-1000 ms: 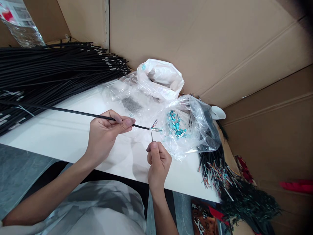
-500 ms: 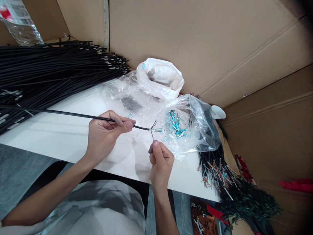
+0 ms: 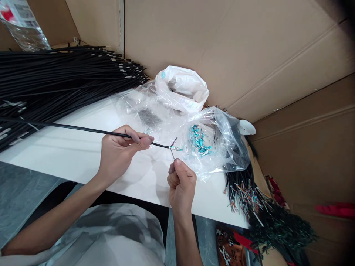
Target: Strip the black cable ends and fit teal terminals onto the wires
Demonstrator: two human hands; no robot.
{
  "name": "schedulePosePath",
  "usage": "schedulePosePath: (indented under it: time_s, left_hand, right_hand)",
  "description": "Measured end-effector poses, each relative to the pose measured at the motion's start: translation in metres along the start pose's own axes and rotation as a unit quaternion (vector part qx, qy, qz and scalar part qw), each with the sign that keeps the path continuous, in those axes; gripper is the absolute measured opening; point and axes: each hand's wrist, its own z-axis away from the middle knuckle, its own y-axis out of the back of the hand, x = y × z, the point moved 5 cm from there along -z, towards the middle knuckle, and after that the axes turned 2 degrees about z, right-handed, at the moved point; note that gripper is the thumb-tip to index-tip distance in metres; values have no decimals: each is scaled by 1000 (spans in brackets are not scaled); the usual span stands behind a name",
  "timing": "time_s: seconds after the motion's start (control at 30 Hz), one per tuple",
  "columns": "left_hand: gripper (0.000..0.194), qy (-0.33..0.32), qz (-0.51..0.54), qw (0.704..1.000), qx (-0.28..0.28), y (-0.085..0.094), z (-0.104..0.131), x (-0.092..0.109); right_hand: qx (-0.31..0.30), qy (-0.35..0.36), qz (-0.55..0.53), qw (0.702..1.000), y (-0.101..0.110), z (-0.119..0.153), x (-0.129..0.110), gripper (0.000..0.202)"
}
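My left hand (image 3: pixel 122 149) is closed around a black cable (image 3: pixel 80 128) near its stripped end. Thin inner wires (image 3: pixel 175 142) fan out from that end, some dark and some in a silvery, teal-tinged wrap. Between the thumb and fingers of my right hand (image 3: pixel 181 183) is pinched a thin grey strand (image 3: pixel 172 154) that runs down from where the jacket ends. Just beyond the cable's tip lies a clear plastic bag (image 3: pixel 227 147) with teal and silver scraps (image 3: pixel 200 140) in it.
A large bundle of black cables (image 3: pixel 69 74) lies at the left on the white table (image 3: pixel 83 155). Behind stands a white plastic bag (image 3: pixel 183 88). Cables with bared coloured wires (image 3: pixel 244 192) hang at the right edge, near a white cup (image 3: pixel 246 127). Cardboard walls (image 3: pixel 222 48) enclose the back.
My right hand has shifted very slightly left, still pinching the grey strand. The left hand and the cable are almost unmoved.
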Motion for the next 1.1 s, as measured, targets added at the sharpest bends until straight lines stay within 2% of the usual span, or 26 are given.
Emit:
schedulePosePath:
  time_s: [0.17, 0.63, 0.93, 1.1]
  left_hand:
    - [28, 0, 12, 1000, -1, 0, 0, -1]
    - [31, -8, 5, 1000, -6, 1, -1, -2]
    - [28, -65, -41, 997, -16, 0, 3, 6]
    - [29, -78, -27, 997, -11, 1, 3, 8]
  right_hand:
    - [7, -17, -34, 999, -1, 0, 2, 48]
    - [-6, 12, -16, 1000, 1, 2, 3, 49]
    - [0, 3, 15, 1000, 7, -1, 5, 52]
    - [-16, -14, 1, 1000, 7, -1, 5, 52]
